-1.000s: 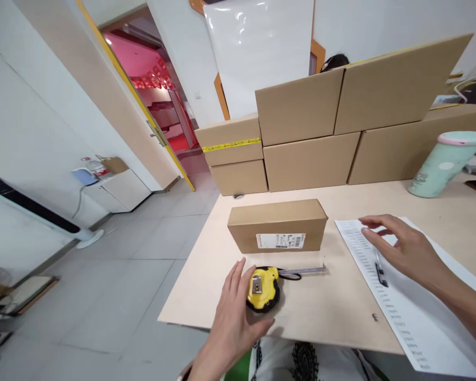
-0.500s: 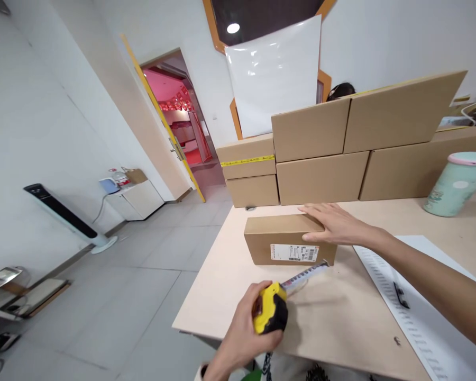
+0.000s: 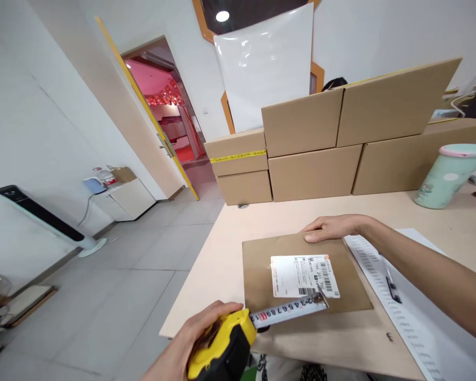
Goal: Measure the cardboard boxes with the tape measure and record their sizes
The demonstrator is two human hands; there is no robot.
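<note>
My left hand (image 3: 182, 344) is closed around a yellow and black tape measure (image 3: 222, 349) at the near edge of the table. A short length of its white blade (image 3: 289, 311) sticks out to the right, with the metal hook over the lower part of a cardboard box (image 3: 262, 264). The box's broad face, tilted up toward me, bears a white shipping label (image 3: 301, 276). My right hand (image 3: 331, 227) grips the box's far upper edge, thumb on the face and the other fingers mostly hidden behind it.
Stacked cardboard boxes (image 3: 315, 172) wall off the table's (image 3: 230, 254) back. A mint tumbler (image 3: 446, 177) stands at the right. Printed sheets (image 3: 428, 317) with a black pen (image 3: 392, 290) lie right of the box. Someone's dark hair (image 3: 335, 83) shows behind the stack.
The box has tipped so its labelled face turns up toward me. My left hand has brought the tape measure nearer and to the left, and more of the blade shows.
</note>
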